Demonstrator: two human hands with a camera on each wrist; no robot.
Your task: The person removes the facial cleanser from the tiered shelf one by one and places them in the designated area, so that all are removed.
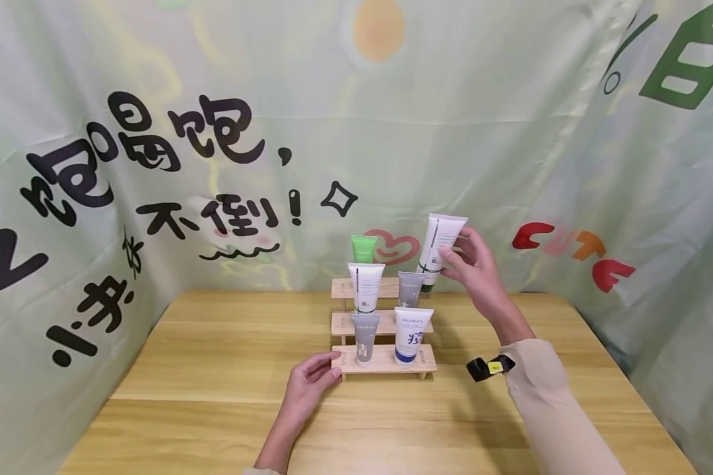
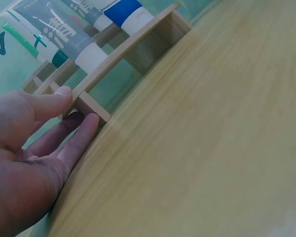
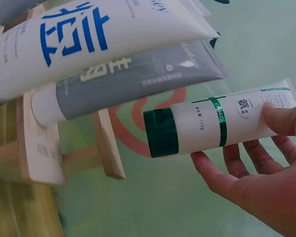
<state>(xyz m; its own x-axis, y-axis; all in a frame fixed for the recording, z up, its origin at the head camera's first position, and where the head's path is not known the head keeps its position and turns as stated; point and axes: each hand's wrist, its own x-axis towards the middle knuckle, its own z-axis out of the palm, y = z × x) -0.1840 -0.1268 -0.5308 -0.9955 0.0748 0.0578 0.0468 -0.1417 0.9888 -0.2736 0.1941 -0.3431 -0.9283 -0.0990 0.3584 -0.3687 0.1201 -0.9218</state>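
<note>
Beyond the wooden table [image 1: 214, 396] hangs pale green fabric [image 1: 309, 79], with black characters [image 1: 232, 132] left and colourful CUTE lettering [image 1: 590, 245] right.

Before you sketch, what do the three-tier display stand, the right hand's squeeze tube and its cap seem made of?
Three-tier display stand: likely wood, pale and matte, with faint grain. White squeeze tube: probably satin plastic, flattening towards its end; laminate is possible. Dark green cap: seemingly rigid, slightly glossy plastic, with crisp edges.
</note>
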